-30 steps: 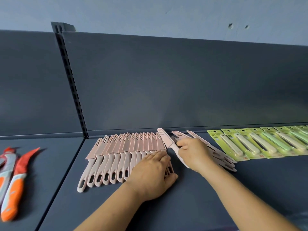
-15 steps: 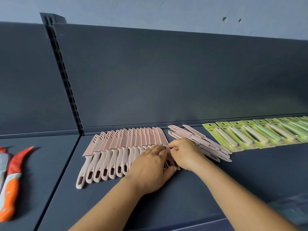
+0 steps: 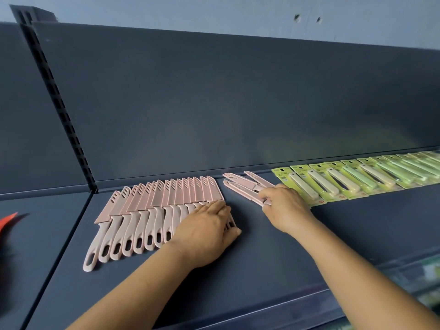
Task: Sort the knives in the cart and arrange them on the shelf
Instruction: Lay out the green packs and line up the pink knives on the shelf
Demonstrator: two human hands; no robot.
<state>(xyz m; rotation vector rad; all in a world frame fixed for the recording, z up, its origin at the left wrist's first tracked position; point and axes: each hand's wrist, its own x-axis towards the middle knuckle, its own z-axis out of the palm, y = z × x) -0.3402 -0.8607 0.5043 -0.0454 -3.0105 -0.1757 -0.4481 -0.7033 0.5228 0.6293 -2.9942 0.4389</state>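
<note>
Dark shelf (image 3: 262, 253), pink sheathed knives fanned in an overlapping row (image 3: 152, 210) on it, blades toward the back panel (image 3: 238, 103), handles toward the person. Left hand (image 3: 204, 232) lies flat on the handles at the row's right end, fingers straight and pressing down, thumb on the shelf just right of the row. Just right of the row, small loose pile (image 3: 245, 186) of the same pink knives, lying at an angle. Right hand (image 3: 283, 206) sits on the pile's near end, fingers curled round the knife handles there, gripping them. Right of the pile, touching that hand's far side, a row of green-carded knives (image 3: 357, 179) runs along the shelf to the right edge. Far left of the pink row, on the next shelf bay, a red-orange tip (image 3: 8, 221) of something shows at the frame edge; cannot tell what it is.
</note>
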